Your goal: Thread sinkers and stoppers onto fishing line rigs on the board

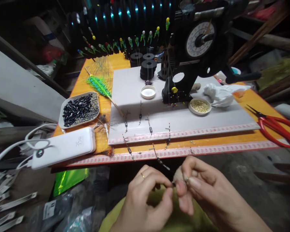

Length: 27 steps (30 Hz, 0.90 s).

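My left hand, with a ring on one finger, is closed in a pinch over my lap. Close beside it, my right hand pinches thumb against forefinger, its other fingers curled. Whatever sits between the fingertips of both hands is too small and blurred to name. Just beyond the hands, several short dark rigs with small black cylinders hang or lie along the table edge, such as one rig and another rig. A pink-white measuring tape runs along that edge.
A grey board lies on the orange table, under a black spooled machine with a dial. Around it are a tray of black cylinders, a white power bank, red-handled scissors, a dish of gold bits and crumpled tissue.
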### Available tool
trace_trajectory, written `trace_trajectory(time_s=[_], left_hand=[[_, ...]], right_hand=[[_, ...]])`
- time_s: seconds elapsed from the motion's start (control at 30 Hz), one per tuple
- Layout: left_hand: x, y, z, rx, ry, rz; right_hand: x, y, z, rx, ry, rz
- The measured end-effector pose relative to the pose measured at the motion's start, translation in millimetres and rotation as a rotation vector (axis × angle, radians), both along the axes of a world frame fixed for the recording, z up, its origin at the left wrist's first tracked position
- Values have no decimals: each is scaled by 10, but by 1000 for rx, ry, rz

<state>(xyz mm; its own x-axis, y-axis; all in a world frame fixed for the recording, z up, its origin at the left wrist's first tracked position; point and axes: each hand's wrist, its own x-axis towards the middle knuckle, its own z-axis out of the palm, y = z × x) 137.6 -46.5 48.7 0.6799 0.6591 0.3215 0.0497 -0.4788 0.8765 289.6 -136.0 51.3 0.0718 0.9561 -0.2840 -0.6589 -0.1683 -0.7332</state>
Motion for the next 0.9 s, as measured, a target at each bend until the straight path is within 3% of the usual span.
trace_trajectory(time_s=[0.1,0.2,0.33,0.4,0.5,0.7,0.9], left_hand=[[35,-5,-20,-231,-15,-20],[142,-2,14,-463,-157,-45],[290,-1,98,-1035,-312,-279],[322,11,141,-1222,-304,-291],[323,46,178,-1253,-272,-184],[332,98,160,-1181,-497,-319],[414,102,176,-1071,-565,-124]], right_hand=[[-43,-32,50,-15,48,-6],[-64,-75,52,-63,37,-11],[-68,-105,-11,-30,6,35],[-67,-101,-24,-44,3,24],[-59,-85,-23,-26,13,10],[-60,-73,-44,-5,-14,74],[-106,-33,12,-36,-17,87]])
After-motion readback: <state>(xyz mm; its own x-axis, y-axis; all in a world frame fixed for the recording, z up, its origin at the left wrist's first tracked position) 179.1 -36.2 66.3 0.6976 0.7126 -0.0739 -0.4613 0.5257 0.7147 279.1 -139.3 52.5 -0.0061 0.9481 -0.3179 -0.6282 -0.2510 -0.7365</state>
